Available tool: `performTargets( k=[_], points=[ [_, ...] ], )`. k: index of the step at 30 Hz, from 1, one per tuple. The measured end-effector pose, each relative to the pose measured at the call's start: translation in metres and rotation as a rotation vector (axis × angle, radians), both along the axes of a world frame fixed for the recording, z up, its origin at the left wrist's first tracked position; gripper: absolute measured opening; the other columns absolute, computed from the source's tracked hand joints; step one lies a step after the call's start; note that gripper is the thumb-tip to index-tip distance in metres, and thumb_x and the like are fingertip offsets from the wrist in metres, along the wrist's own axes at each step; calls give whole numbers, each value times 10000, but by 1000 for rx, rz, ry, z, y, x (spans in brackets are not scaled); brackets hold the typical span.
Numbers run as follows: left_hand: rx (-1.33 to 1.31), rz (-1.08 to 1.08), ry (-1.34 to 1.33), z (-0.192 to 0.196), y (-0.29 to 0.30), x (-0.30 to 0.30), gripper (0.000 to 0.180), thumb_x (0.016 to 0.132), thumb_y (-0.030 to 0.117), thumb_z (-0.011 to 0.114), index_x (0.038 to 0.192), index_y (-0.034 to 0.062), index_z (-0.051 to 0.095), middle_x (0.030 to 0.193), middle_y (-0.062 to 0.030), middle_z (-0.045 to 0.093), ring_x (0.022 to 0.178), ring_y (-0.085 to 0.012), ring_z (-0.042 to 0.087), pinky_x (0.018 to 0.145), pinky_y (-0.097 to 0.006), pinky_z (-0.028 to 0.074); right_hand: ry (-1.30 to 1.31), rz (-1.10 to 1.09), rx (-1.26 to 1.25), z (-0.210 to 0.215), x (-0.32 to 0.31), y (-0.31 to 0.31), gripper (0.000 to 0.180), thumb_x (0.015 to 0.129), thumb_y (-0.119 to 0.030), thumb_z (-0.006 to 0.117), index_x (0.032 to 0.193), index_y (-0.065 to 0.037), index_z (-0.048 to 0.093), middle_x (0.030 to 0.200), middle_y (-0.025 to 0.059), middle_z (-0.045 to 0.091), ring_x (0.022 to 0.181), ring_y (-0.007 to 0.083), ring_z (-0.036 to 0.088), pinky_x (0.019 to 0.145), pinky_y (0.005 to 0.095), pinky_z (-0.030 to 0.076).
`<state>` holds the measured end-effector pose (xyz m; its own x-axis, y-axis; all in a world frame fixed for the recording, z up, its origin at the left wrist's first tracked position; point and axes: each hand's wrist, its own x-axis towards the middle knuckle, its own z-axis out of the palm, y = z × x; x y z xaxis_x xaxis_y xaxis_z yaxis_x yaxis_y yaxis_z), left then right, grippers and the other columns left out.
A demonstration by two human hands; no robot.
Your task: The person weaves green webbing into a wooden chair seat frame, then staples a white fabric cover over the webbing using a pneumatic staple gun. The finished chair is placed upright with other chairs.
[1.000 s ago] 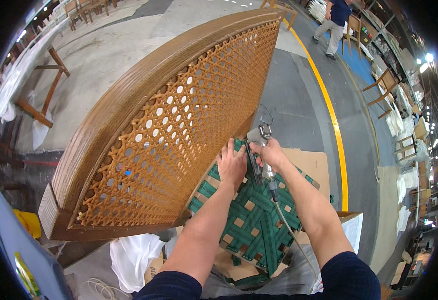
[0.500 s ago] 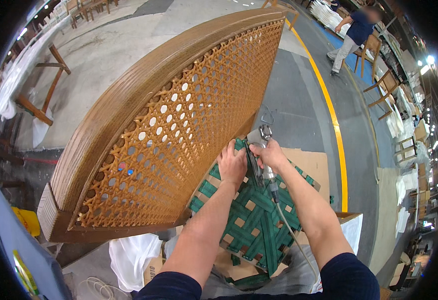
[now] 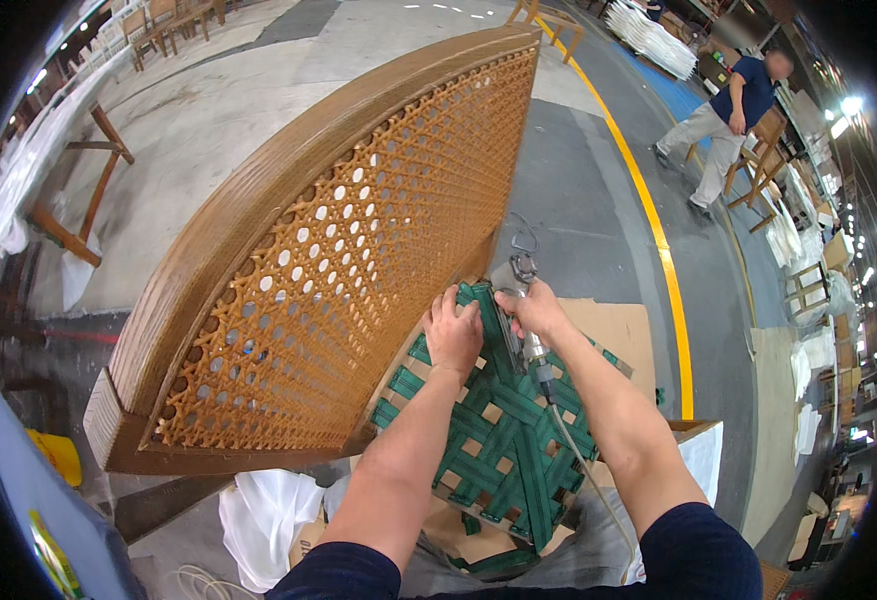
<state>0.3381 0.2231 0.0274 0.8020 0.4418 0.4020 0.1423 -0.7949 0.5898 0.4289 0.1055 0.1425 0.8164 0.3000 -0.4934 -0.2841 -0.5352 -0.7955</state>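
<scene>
My right hand (image 3: pixel 537 310) is wrapped round the grip of a silver air staple gun (image 3: pixel 533 350), with a thin hose (image 3: pixel 571 440) trailing from it toward my lap. The gun stands over the far edge of a seat of woven green webbing (image 3: pixel 499 425). Beside it, my left hand (image 3: pixel 452 338) pinches a green strap (image 3: pixel 478 294) at that edge, fingers bent and thumb partly hidden. Just left of both hands rises a curved wooden chair back (image 3: pixel 244 200) with a cane mesh panel (image 3: pixel 339 290). The tip of the gun cannot be made out.
Brown cardboard (image 3: pixel 619 335) lies under the webbing. White wrapping (image 3: pixel 271 520) hangs below the chair back. A yellow line (image 3: pixel 649 200) runs along the floor at right. Farther off, a person (image 3: pixel 734 120) is beside wooden chairs. A blue-grey surface (image 3: pixel 34 480) edges the left.
The view has shifted slightly, while both hands stay at the same webbing edge. More of the green strap shows between them. The distant person has changed stance and turned.
</scene>
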Motion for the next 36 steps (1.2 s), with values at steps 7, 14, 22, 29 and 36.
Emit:
performTargets(
  k=[7,14,22,29,36],
  points=[
    [-43,-48,124,0,-5,4,233,947,270,698,1140,193,802,1483,-152,589,1354,-370,549,1149,-532,409,-10,-261,14,43,-29,-119,406,1005,-318,764,1244,-44,583,986,61,665,601,150,618,497,308,498],
    [19,-103,-92,1,-9,3,238,985,169,626,1136,41,759,1366,-232,661,1253,-425,612,1092,-542,473,-150,-645,-141,116,-139,-384,316,999,-298,766,1061,-18,635,778,51,625,519,155,565,500,359,504],
    [-910,-320,147,33,-81,-147,217,1104,140,585,1169,4,740,1069,-52,743,980,-129,665,878,-303,542,239,-1036,207,45,-261,-550,430,953,-442,803,1171,-92,683,954,64,659,703,198,643,599,391,581],
    [-1615,10,1068,52,-115,-313,364,1071,371,645,1126,12,618,977,-163,710,907,-302,734,814,-474,621,318,-987,285,-10,-260,-579,395,988,-463,758,1108,-92,691,863,47,666,669,183,634,607,360,573],
    [-814,-697,1450,29,-200,-323,759,1063,468,632,1597,-33,431,1505,-198,597,1391,-312,542,1163,-399,408,-87,-879,-498,-2,-277,-575,348,990,-304,756,1178,-11,735,996,89,732,873,179,682,767,349,555]
  ],
)
